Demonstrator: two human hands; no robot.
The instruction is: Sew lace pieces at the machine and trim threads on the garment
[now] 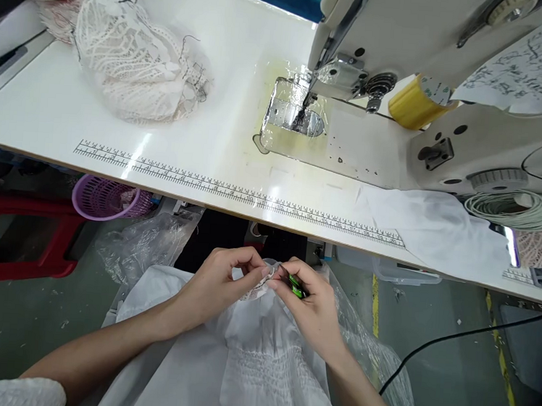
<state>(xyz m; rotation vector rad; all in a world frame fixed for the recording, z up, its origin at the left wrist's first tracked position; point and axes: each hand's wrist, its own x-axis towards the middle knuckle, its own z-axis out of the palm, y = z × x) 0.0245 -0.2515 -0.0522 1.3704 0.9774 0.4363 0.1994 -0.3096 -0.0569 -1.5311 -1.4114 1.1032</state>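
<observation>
A white garment (250, 362) with a smocked band and a lace edge lies in my lap, below the table's front edge. My left hand (221, 283) is closed, pinching the lace edge at the top of the garment. My right hand (310, 301) is closed too, gripping a small green thread snipper (297, 286) whose tip meets the lace right beside my left fingertips. Both hands touch at the same spot of the lace.
A white sewing table (221, 119) with a printed ruler (239, 193) carries an industrial sewing machine (429, 59), a yellow tape roll (415, 103), a lace pile (136, 64) and white cloth (436, 224). Below are a purple basket (106, 199), plastic bags and a black cable (466, 334).
</observation>
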